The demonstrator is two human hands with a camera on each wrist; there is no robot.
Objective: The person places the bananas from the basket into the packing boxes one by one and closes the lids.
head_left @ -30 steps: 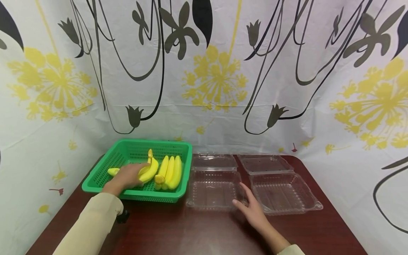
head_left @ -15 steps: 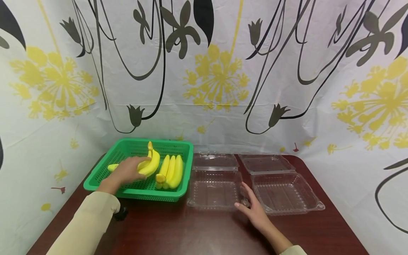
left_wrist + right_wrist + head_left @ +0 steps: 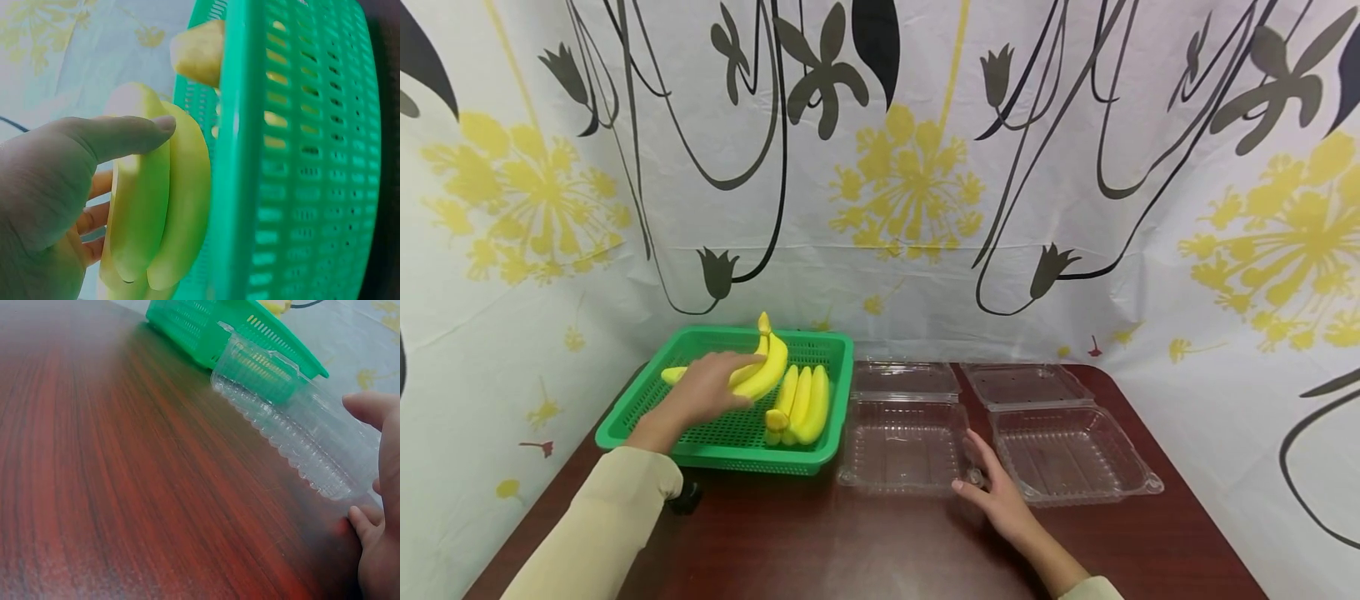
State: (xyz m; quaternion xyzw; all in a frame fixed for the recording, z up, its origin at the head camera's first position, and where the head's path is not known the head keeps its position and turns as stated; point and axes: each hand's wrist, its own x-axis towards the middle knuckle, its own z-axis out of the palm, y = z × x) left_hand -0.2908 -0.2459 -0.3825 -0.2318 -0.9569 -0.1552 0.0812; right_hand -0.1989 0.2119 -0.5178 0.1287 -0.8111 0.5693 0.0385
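Note:
My left hand (image 3: 703, 390) grips a bunch of yellow bananas (image 3: 769, 371), raised within the green basket (image 3: 760, 460). The left wrist view shows the thumb across the bananas (image 3: 187, 194) and fingers behind them. A second banana bunch (image 3: 808, 408) lies at the basket's right side. Beside the right edge of a clear plastic clamshell box (image 3: 898, 450) is my right hand (image 3: 1006, 504), fingers apart and loosely bent. In the right wrist view its thumb is near the box wall (image 3: 294, 434); whether it touches cannot be told.
Another clear clamshell box (image 3: 1075, 458) stands to the right, lid folded back like the first. Both are on a dark red-brown wooden table (image 3: 850, 550). A patterned white sheet (image 3: 880, 308) hangs behind and along both sides.
My left hand has lifted the banana bunch upward and slightly to the right. My right hand has stayed nearly still beside the box.

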